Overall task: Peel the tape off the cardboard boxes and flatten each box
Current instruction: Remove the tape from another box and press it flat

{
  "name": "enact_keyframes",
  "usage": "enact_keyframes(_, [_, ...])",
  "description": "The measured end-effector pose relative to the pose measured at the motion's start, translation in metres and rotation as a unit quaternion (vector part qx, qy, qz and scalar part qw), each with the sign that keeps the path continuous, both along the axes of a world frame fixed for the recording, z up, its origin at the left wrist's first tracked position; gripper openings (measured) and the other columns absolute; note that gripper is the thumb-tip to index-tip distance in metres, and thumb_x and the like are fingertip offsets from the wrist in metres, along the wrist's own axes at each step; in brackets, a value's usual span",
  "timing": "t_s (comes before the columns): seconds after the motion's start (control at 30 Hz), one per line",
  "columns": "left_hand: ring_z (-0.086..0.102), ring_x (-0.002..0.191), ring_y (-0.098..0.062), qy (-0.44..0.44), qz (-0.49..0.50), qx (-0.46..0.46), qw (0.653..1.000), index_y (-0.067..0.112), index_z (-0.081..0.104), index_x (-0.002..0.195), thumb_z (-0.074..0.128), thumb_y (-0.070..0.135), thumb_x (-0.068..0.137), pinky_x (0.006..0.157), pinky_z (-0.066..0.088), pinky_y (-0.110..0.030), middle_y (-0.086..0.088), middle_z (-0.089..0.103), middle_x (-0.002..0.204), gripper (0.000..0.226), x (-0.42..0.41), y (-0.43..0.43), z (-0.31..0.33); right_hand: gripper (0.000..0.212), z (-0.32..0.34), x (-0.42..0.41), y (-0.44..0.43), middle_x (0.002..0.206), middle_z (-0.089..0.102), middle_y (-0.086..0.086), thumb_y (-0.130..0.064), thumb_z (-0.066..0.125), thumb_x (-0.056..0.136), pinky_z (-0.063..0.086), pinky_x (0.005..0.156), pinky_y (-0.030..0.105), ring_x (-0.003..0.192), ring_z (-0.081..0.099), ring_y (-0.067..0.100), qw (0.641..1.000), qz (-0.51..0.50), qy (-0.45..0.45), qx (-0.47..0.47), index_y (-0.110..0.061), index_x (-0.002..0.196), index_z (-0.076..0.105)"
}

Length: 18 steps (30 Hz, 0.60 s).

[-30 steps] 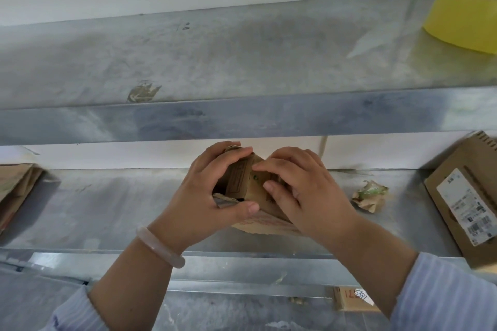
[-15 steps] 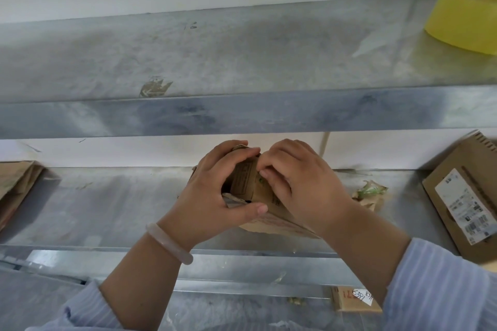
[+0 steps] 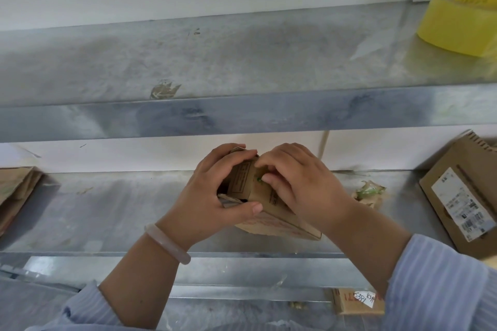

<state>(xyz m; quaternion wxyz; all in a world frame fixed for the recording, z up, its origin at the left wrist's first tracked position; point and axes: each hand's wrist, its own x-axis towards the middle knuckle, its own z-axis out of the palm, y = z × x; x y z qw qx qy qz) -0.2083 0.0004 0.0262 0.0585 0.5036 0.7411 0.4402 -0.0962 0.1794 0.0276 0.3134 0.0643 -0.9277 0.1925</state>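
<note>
— Two hands on one small cardboard box [image 3: 251,192]. Where do we have it?
— Over the middle of the lower metal shelf [image 3: 107,209]. We cannot tell whether it rests there.
— And our fingers?
— Our left hand [image 3: 207,196] curls round the open end, thumb underneath, fingers [image 3: 228,161] over the top. Our right hand [image 3: 304,185] grips the other side, fingertips pinching at a green spot on the box's face.
— Anything beside it?
— A crumpled tape wad [image 3: 369,192], to the right, apart from the box.
</note>
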Motion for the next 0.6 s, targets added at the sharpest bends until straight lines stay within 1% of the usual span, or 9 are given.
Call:
enact_keyframes(0.03, [0.04, 0.134, -0.02, -0.001, -0.001, 0.0, 1.0, 0.035, 0.049, 0.135, 0.075, 0.052, 0.07, 0.103, 0.046, -0.045, 0.009, 0.04, 0.142, 0.072, -0.001, 0.0, 0.0, 0.015, 0.001, 0.0, 0.001, 0.097, 0.063, 0.003, -0.017, 0.057, 0.096, 0.046, 0.086, 0.03, 0.09, 0.057, 0.021, 1.0, -0.001, -0.002, 0.003, -0.01, 0.104, 0.067])
enact_keyframes(0.1, [0.04, 0.134, -0.02, -0.002, -0.005, 0.001, 1.0, 0.034, 0.049, 0.136, 0.075, 0.052, 0.07, 0.104, 0.045, -0.045, 0.009, 0.04, 0.143, 0.072, -0.002, -0.001, -0.001, 0.019, 0.005, 0.0, 0.002, 0.096, 0.065, 0.002, -0.022, 0.056, 0.096, 0.048, 0.082, 0.029, 0.087, 0.059, 0.021, 1.0, -0.001, 0.0, 0.025, -0.013, 0.104, 0.07])
enact_keyframes(0.23, [0.04, 0.134, -0.02, -0.001, -0.017, 0.002, 1.0, 0.033, 0.048, 0.137, 0.075, 0.051, 0.071, 0.104, 0.046, -0.045, 0.008, 0.039, 0.143, 0.073, -0.004, -0.003, -0.001, 0.017, 0.014, -0.001, 0.001, 0.092, 0.067, 0.002, -0.021, 0.057, 0.095, 0.052, 0.073, 0.033, 0.081, 0.061, 0.022, 0.998, 0.005, 0.008, 0.061, -0.014, 0.097, 0.073])
enact_keyframes(0.33, [0.039, 0.136, -0.02, 0.008, -0.021, 0.0, 1.0, 0.032, 0.047, 0.138, 0.075, 0.053, 0.071, 0.106, 0.043, -0.044, 0.006, 0.039, 0.144, 0.075, -0.004, -0.003, -0.001, 0.018, 0.023, -0.006, 0.001, 0.09, 0.065, 0.002, -0.02, 0.054, 0.095, 0.053, 0.064, 0.037, 0.079, 0.06, 0.021, 0.996, 0.024, -0.013, 0.085, -0.012, 0.092, 0.07])
enact_keyframes(0.47, [0.038, 0.136, -0.019, 0.011, -0.026, 0.006, 1.0, 0.031, 0.046, 0.136, 0.074, 0.053, 0.07, 0.107, 0.042, -0.043, 0.003, 0.041, 0.143, 0.074, -0.006, -0.002, 0.0, 0.004, 0.031, -0.013, 0.004, 0.089, 0.058, 0.006, -0.007, 0.06, 0.093, 0.049, 0.057, 0.039, 0.076, 0.053, 0.021, 0.989, 0.056, -0.043, 0.131, -0.008, 0.09, 0.062])
enact_keyframes(0.53, [0.039, 0.135, -0.019, 0.003, -0.024, 0.003, 1.0, 0.031, 0.046, 0.135, 0.074, 0.053, 0.07, 0.106, 0.043, -0.044, 0.003, 0.041, 0.143, 0.073, -0.007, -0.001, 0.001, 0.006, 0.032, -0.016, 0.004, 0.087, 0.055, 0.007, -0.002, 0.062, 0.089, 0.045, 0.054, 0.035, 0.073, 0.049, 0.02, 0.985, 0.059, -0.045, 0.156, -0.007, 0.088, 0.059])
enact_keyframes(0.6, [0.039, 0.135, -0.018, -0.004, -0.023, 0.004, 1.0, 0.032, 0.047, 0.134, 0.074, 0.053, 0.07, 0.106, 0.043, -0.045, 0.003, 0.041, 0.143, 0.073, -0.007, -0.001, 0.001, 0.004, 0.03, -0.018, 0.004, 0.085, 0.053, 0.008, -0.003, 0.057, 0.087, 0.038, 0.055, 0.03, 0.071, 0.046, 0.019, 0.982, 0.059, -0.038, 0.173, -0.007, 0.087, 0.058])
